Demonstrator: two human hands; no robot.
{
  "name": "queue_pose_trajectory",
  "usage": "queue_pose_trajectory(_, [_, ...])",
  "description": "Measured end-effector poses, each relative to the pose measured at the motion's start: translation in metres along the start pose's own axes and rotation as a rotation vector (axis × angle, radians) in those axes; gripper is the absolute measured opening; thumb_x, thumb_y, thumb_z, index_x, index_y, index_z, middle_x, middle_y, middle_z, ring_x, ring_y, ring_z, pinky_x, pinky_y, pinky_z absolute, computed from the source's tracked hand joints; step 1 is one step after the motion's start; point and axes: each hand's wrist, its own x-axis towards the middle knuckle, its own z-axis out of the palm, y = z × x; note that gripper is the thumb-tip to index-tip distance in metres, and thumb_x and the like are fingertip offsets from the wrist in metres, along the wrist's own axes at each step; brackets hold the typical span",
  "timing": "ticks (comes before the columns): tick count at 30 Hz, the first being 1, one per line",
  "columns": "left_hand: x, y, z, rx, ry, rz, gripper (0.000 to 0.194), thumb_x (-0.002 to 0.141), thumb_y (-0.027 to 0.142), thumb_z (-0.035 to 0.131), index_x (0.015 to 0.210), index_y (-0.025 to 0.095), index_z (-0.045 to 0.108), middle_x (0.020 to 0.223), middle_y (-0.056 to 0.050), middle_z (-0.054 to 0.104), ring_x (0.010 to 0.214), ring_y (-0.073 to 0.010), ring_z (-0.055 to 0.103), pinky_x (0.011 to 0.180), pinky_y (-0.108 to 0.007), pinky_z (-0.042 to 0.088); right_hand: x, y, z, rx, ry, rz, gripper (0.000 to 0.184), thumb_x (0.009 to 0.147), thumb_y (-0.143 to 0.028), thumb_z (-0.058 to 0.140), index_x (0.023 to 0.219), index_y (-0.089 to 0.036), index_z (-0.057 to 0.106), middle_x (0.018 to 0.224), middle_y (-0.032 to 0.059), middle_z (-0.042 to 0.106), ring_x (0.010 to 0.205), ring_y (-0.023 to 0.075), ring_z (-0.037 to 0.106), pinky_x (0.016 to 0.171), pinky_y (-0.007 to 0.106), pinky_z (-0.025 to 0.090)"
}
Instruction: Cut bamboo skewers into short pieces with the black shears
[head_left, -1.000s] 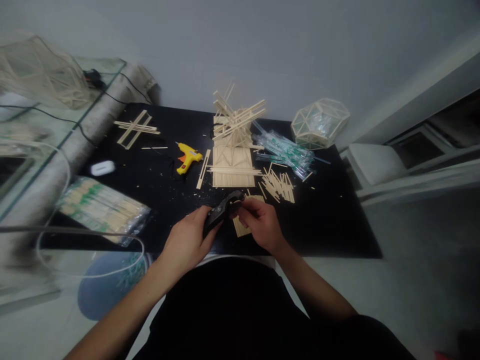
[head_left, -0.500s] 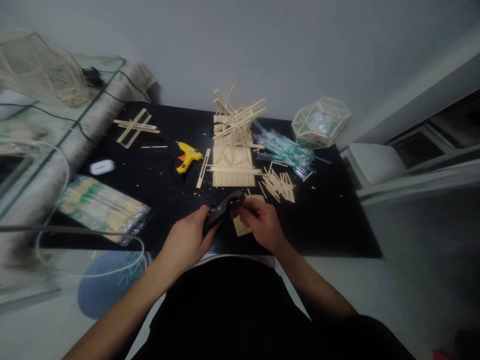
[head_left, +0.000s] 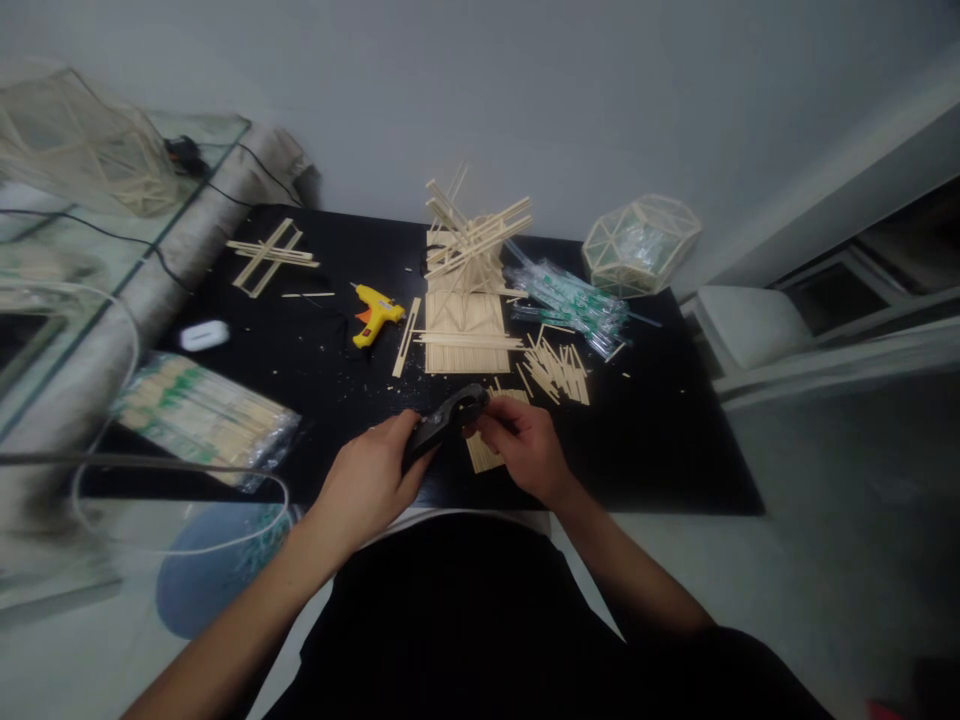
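Observation:
My left hand (head_left: 373,472) is closed around a black hand cutter (head_left: 439,425) with a curved jaw end that points to the right. My right hand (head_left: 525,445) is closed in a pinch right at the jaws. What its fingertips hold is too small to make out. Under the right hand lies a small panel of thin wooden sticks (head_left: 484,457), partly covered by the fingers. Beyond the hands is a larger stick panel (head_left: 469,358), with a model built of sticks (head_left: 480,245) on its far part.
A yellow glue gun (head_left: 375,315) lies left of the panel. Short cut sticks (head_left: 559,368) and plastic-wrapped packs (head_left: 574,300) are to the right, near a faceted stick frame (head_left: 641,245). A bagged stick bundle (head_left: 210,415) and a white case (head_left: 204,335) are on the left.
The left hand and the cutter have shifted very slightly to the left and down. The right hand keeps its pinch at the jaws.

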Motion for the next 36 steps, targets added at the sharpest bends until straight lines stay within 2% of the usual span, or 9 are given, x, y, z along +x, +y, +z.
queue_pose_trajectory(5, [0.0, -0.001, 0.0, -0.038, -0.024, -0.007, 0.017, 0.102, 0.038, 0.048, 0.097, 0.022, 0.054, 0.09, -0.005, 0.067, 0.077, -0.023, 0.068, 0.069, -0.035, 0.048, 0.002, -0.003, -0.003, 0.074, -0.074, 0.038, 0.037, 0.088, -0.056, 0.073, 0.078, -0.02, 0.073, 0.063, -0.001, 0.062, 0.05, 0.0091, 0.039, 0.048, 0.025, 0.033])
queue_pose_trajectory(9, [-0.001, -0.002, 0.002, -0.04, -0.032, -0.004, 0.015, 0.101, 0.036, 0.049, 0.094, 0.023, 0.05, 0.086, -0.004, 0.066, 0.073, -0.022, 0.067, 0.066, -0.033, 0.046, 0.003, -0.004, -0.003, 0.093, -0.089, 0.049, 0.038, 0.087, -0.057, 0.075, 0.076, -0.02, 0.072, 0.062, -0.0018, 0.061, 0.05, 0.0089, 0.039, 0.049, 0.025, 0.033])
queue_pose_trajectory(15, [-0.001, 0.002, 0.003, 0.017, -0.04, -0.05, 0.01, 0.097, 0.028, 0.05, 0.089, 0.025, 0.045, 0.076, -0.002, 0.065, 0.065, -0.0219, 0.067, 0.06, -0.031, 0.04, 0.001, 0.0, -0.003, 0.021, -0.038, 0.02, 0.031, 0.089, -0.047, 0.074, 0.074, -0.02, 0.071, 0.068, 0.0001, 0.068, 0.057, 0.0116, 0.052, 0.054, 0.025, 0.041])
queue_pose_trajectory(20, [0.0, 0.002, 0.002, 0.104, -0.07, -0.069, 0.006, 0.096, 0.027, 0.05, 0.092, 0.024, 0.047, 0.079, -0.004, 0.068, 0.067, -0.0247, 0.069, 0.06, -0.032, 0.041, -0.001, 0.005, -0.002, -0.01, -0.004, -0.006, 0.02, 0.09, -0.034, 0.07, 0.075, -0.02, 0.072, 0.07, 0.0006, 0.07, 0.064, 0.0142, 0.062, 0.062, 0.027, 0.048])
queue_pose_trajectory(24, [-0.001, 0.0, 0.001, 0.097, -0.055, -0.028, 0.007, 0.098, 0.029, 0.048, 0.095, 0.023, 0.049, 0.086, -0.006, 0.068, 0.074, -0.0259, 0.069, 0.064, -0.034, 0.046, -0.001, 0.003, -0.001, -0.036, 0.015, -0.036, 0.019, 0.09, -0.035, 0.071, 0.078, -0.02, 0.073, 0.075, 0.002, 0.073, 0.069, 0.0158, 0.065, 0.067, 0.028, 0.051])
queue_pose_trajectory(28, [-0.001, -0.001, -0.001, 0.023, -0.043, -0.011, 0.01, 0.1, 0.031, 0.047, 0.098, 0.022, 0.053, 0.09, -0.006, 0.068, 0.079, -0.024, 0.069, 0.071, -0.034, 0.049, 0.0, -0.001, -0.003, -0.022, -0.028, -0.02, 0.024, 0.091, -0.041, 0.071, 0.082, -0.02, 0.073, 0.073, 0.0016, 0.072, 0.065, 0.0145, 0.062, 0.063, 0.027, 0.048])
queue_pose_trajectory(31, [-0.001, -0.001, -0.001, 0.001, -0.038, 0.004, 0.01, 0.098, 0.03, 0.048, 0.099, 0.022, 0.054, 0.092, -0.006, 0.068, 0.081, -0.0235, 0.069, 0.073, -0.034, 0.05, 0.001, -0.005, -0.006, 0.023, -0.095, 0.025, 0.028, 0.091, -0.044, 0.072, 0.079, -0.02, 0.072, 0.069, 0.0002, 0.068, 0.056, 0.0112, 0.053, 0.056, 0.025, 0.042])
queue_pose_trajectory(34, [-0.002, 0.0, 0.0, 0.002, -0.053, -0.001, 0.007, 0.096, 0.029, 0.049, 0.093, 0.023, 0.051, 0.085, -0.004, 0.067, 0.072, -0.0214, 0.067, 0.067, -0.032, 0.046, 0.001, -0.005, -0.009, 0.042, -0.131, 0.035, 0.03, 0.091, -0.045, 0.073, 0.076, -0.02, 0.071, 0.067, -0.0007, 0.067, 0.052, 0.0094, 0.045, 0.052, 0.025, 0.037])
queue_pose_trajectory(36, [-0.003, 0.0, 0.0, 0.019, -0.054, -0.025, 0.006, 0.095, 0.028, 0.05, 0.091, 0.023, 0.049, 0.079, -0.003, 0.066, 0.066, -0.0204, 0.066, 0.063, -0.031, 0.043, 0.001, -0.005, -0.009, 0.012, -0.116, 0.02, 0.028, 0.092, -0.043, 0.072, 0.077, -0.02, 0.072, 0.068, -0.0006, 0.068, 0.053, 0.0098, 0.047, 0.054, 0.025, 0.039])
